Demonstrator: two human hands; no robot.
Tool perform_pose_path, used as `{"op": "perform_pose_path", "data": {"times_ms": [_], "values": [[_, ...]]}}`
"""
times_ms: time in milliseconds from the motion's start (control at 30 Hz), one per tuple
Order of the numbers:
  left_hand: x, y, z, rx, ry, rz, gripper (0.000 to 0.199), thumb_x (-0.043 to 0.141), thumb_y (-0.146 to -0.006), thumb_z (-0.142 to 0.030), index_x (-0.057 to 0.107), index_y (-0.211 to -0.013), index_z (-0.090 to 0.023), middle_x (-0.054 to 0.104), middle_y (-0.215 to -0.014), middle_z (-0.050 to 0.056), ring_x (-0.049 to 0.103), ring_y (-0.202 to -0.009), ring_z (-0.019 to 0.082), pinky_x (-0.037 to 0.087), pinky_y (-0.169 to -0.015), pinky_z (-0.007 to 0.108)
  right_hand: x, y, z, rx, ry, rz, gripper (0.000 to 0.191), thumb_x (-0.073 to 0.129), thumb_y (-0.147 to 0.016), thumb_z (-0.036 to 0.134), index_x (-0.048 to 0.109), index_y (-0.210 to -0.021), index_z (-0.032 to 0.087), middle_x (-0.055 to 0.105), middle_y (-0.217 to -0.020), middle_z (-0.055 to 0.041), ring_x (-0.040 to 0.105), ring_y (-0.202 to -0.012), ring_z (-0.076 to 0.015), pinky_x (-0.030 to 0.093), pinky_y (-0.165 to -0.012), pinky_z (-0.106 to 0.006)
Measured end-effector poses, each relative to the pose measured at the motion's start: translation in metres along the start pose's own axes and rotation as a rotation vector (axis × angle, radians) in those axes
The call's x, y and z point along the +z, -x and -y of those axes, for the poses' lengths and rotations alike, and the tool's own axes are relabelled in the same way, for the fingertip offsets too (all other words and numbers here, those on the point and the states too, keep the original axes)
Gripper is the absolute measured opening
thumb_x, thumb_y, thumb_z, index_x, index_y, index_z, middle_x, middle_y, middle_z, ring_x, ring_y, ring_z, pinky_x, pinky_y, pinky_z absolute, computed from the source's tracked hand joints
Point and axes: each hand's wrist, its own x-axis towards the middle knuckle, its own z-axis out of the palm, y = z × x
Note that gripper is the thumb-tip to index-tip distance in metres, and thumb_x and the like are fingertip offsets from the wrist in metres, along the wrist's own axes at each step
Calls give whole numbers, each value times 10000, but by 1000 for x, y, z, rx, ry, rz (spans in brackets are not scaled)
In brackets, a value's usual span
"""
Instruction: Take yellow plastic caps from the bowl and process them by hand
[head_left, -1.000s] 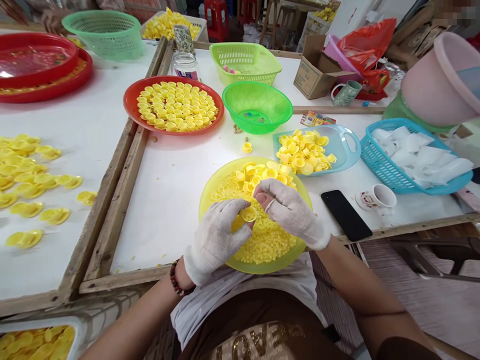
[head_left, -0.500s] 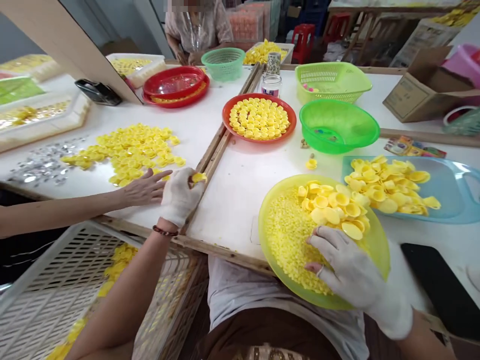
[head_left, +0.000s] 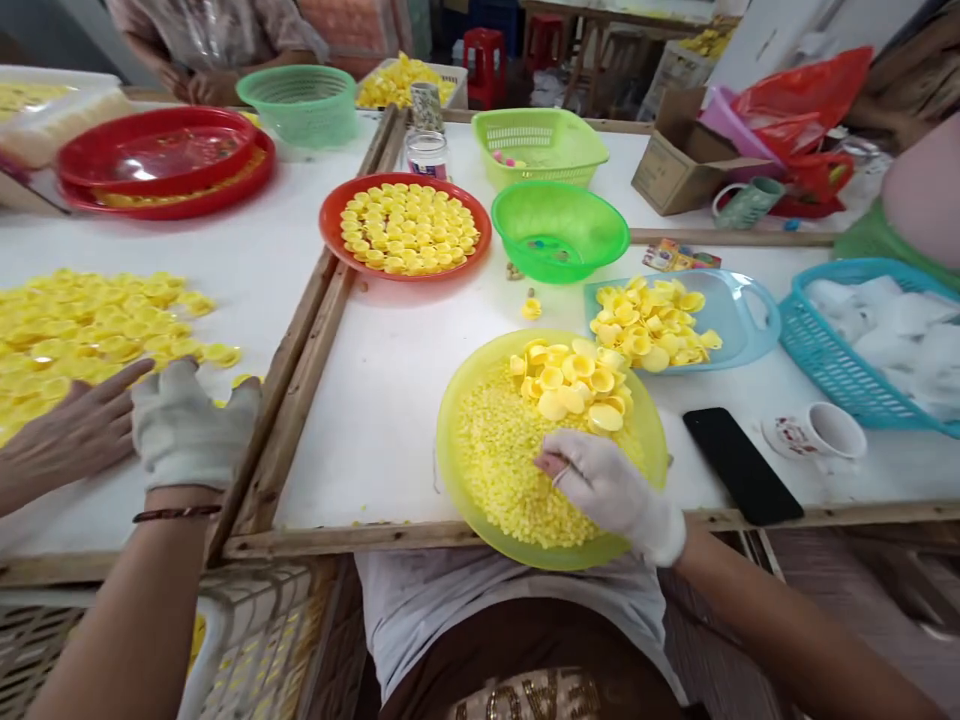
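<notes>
My left hand (head_left: 193,425), in a white glove, rests palm down with fingers apart beside the spread of yellow cups (head_left: 97,320) on the left table. A yellow cup shows at its fingertips, apparently on the table. Over the yellow bowl (head_left: 652,430), my right hand (head_left: 600,480), also gloved, has its fingers pinched together above small yellow pellets (head_left: 502,470); what they hold is too small to name. Larger yellow cups (head_left: 574,380) are heaped at the bowl's far side. More cups (head_left: 652,325) lie in a blue tray (head_left: 739,335) behind it.
Another person's hand (head_left: 82,430) lies beside my left hand. Wooden edging (head_left: 300,370) divides the tables. Around stand a red plate (head_left: 330,225) of cups, a green bowl (head_left: 559,225), a black phone (head_left: 739,465), a mug (head_left: 817,435) and a blue basket (head_left: 847,350). Someone sits across the table.
The view has turned right. My left hand has opened and lowered beside the yellow cups, letting go of the cup it held. My right hand's fingers have closed over the pellets.
</notes>
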Motion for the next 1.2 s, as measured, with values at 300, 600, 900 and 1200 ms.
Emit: {"op": "perform_pose_path", "data": {"times_ms": [300, 600, 900, 1200], "values": [[68, 47, -230, 824, 128, 398, 200, 604, -963, -273, 679, -1127, -186, 675, -1129, 109, 626, -1054, 248, 531, -923, 450, -12, -21, 15, 432, -1404, -90, 294, 680, -891, 476, 581, -893, 199, 543, -714, 40, 454, -498, -48, 301, -438, -165], [72, 37, -234, 797, 171, 497, 226, 587, -963, -363, 674, -916, -160, 683, -855, 83, 634, -823, 205, 520, -776, 360, -10, -16, 10, 323, -1339, -163, 303, 666, -924, 462, 556, -848, 190, 511, -671, 60, 373, -441, -18, 240, -416, -139], [43, 100, -234, -150, 912, 1040, 369, 697, -823, -494, 615, -975, -168, 658, -848, 35, 655, -583, 148, 566, -517, 264, -15, -50, 43, 69, -1271, -411, 371, 656, -917, 509, 469, -800, 211, 481, -685, 71, 379, -449, -30, 278, -425, -175], [46, 114, -232, -103, 1124, 1116, 341, 635, -853, -462, 714, -974, -154, 701, -889, 77, 677, -840, 224, 612, -737, 341, 2, -64, 46, -116, -1139, -527, 357, 647, -925, 493, 454, -788, 226, 485, -715, 59, 451, -493, -48, 342, -454, -203]]}}
